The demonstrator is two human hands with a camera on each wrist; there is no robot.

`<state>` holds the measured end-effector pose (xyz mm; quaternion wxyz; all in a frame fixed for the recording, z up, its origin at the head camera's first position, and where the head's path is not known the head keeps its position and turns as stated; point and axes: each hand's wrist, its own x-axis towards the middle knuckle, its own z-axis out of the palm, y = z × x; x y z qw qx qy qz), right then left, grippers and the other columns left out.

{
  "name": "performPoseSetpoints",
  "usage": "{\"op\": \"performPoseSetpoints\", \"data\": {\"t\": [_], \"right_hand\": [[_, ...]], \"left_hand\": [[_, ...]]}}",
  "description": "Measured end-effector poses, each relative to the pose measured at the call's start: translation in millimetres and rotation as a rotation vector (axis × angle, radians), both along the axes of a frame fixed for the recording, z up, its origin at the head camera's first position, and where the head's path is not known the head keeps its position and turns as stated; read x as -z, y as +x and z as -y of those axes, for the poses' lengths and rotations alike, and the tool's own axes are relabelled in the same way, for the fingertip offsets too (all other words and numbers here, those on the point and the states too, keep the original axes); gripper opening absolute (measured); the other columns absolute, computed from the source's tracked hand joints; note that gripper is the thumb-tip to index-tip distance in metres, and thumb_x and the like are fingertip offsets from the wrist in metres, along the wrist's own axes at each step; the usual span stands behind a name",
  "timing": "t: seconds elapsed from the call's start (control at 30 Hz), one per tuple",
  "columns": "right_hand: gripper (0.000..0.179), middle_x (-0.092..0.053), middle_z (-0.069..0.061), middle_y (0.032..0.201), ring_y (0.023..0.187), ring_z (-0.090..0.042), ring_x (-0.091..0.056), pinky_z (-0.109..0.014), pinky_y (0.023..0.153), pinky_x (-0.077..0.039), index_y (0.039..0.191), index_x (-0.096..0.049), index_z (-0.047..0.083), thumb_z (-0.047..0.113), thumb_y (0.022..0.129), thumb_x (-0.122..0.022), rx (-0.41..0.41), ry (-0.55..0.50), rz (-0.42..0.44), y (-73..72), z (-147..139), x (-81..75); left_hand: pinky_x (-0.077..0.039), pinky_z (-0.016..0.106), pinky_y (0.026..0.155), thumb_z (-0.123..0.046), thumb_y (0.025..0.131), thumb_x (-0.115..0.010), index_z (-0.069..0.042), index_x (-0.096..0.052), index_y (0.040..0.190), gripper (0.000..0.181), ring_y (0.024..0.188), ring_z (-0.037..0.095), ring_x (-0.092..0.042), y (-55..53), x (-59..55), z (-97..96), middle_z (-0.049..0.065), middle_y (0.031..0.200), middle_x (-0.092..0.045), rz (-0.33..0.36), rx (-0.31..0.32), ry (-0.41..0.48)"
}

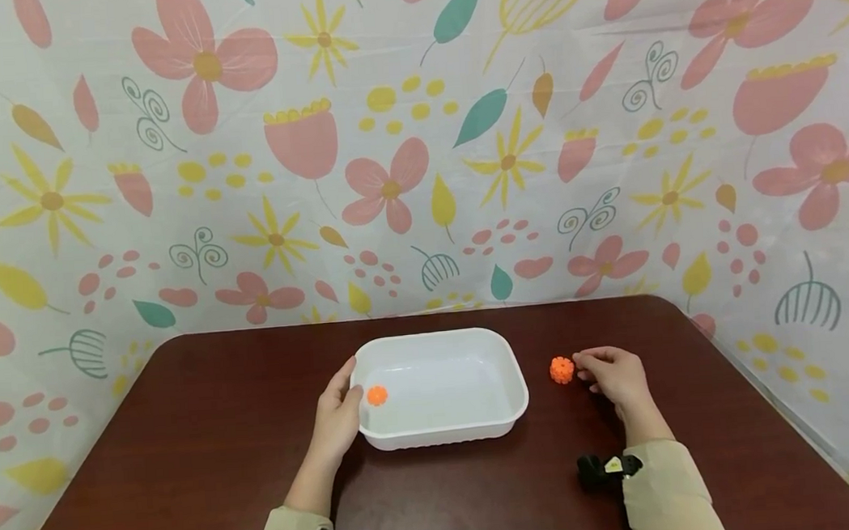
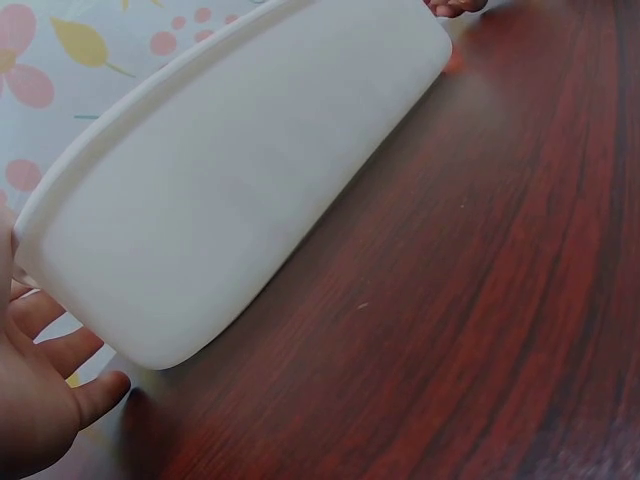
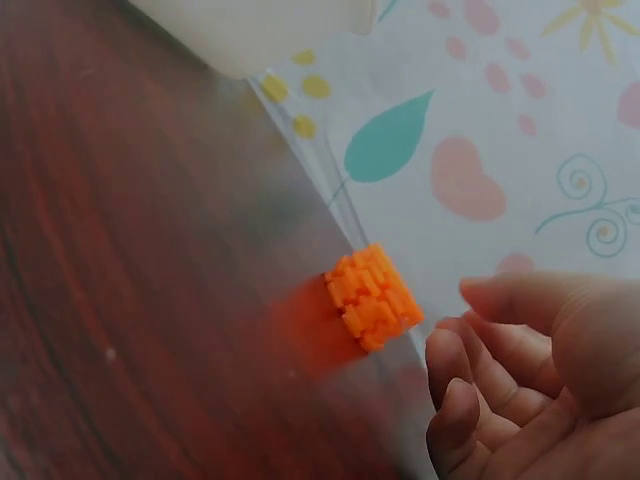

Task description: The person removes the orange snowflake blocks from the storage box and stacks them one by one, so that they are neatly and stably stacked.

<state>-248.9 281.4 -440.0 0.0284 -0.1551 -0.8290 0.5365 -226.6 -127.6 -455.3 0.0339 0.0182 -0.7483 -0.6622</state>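
In the head view my left hand grips the left rim of a white plastic basin, thumb at the rim and fingers along the outside. The left wrist view shows these fingers against the end of the basin. A flat orange flower-shaped piece lies inside, near the thumb. To the right of the basin, a knobbly orange block made of small interlocking pieces sits on the table. Beside it is my right hand; in the right wrist view its loosely bent fingers are apart from the block.
The dark brown wooden table ends at a flower-print cloth hanging behind it and along the sides. Black wrist devices are worn over both light sleeves.
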Motion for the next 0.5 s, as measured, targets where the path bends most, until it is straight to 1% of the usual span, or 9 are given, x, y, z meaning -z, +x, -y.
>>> {"op": "performPoseSetpoints", "data": {"t": [0.1, 0.17, 0.3, 0.47, 0.5], "right_hand": [[0.043, -0.066, 0.006, 0.083, 0.074, -0.008, -0.064, -0.026, 0.065, -0.054, 0.116, -0.061, 0.0, 0.036, 0.091, -0.06, 0.006, -0.014, -0.028, 0.4, 1, -4.4], [0.045, -0.067, 0.005, 0.085, 0.075, -0.008, -0.065, -0.027, 0.066, -0.055, 0.116, -0.06, 0.0, 0.038, 0.091, -0.061, -0.003, -0.035, -0.057, -1.1, 4, -7.8], [0.048, -0.067, 0.004, 0.086, 0.076, -0.009, -0.066, -0.029, 0.07, -0.057, 0.115, -0.059, -0.002, 0.038, 0.089, -0.063, -0.046, -0.08, -0.114, -3.9, 13, -13.3], [0.049, -0.067, 0.005, 0.085, 0.077, -0.01, -0.067, -0.028, 0.07, -0.057, 0.116, -0.059, -0.004, 0.036, 0.089, -0.063, -0.106, -0.072, -0.142, -6.6, 28, -18.6], [0.049, -0.068, 0.003, 0.086, 0.077, -0.01, -0.067, -0.028, 0.07, -0.057, 0.116, -0.059, -0.005, 0.035, 0.089, -0.063, -0.124, -0.071, -0.142, -7.6, 31, -19.6]], "left_hand": [[-0.055, 0.032, 0.08, -0.013, 0.097, -0.042, -0.012, -0.034, 0.147, 0.051, 0.11, 0.028, -0.059, -0.9, 0.8, -0.8, 0.016, 0.142, -0.046, 0.0, -0.002, 0.008], [-0.055, 0.033, 0.082, -0.012, 0.097, -0.042, -0.012, -0.035, 0.147, 0.05, 0.112, 0.029, -0.057, -1.5, 0.4, -0.6, 0.016, 0.142, -0.046, -0.007, -0.003, 0.006], [-0.052, 0.039, 0.09, -0.013, 0.097, -0.041, -0.013, -0.036, 0.146, 0.049, 0.123, 0.03, -0.051, -1.8, 0.3, -0.5, 0.018, 0.143, -0.044, -0.012, -0.003, -0.007], [-0.049, 0.043, 0.095, -0.015, 0.098, -0.041, -0.014, -0.036, 0.146, 0.049, 0.127, 0.031, -0.047, 0.3, 0.6, 0.7, 0.018, 0.144, -0.044, -0.012, -0.004, -0.016], [-0.049, 0.043, 0.095, -0.015, 0.098, -0.041, -0.014, -0.037, 0.146, 0.049, 0.127, 0.031, -0.047, 0.8, 0.7, 1.3, 0.018, 0.143, -0.044, -0.012, -0.007, -0.017]]}}
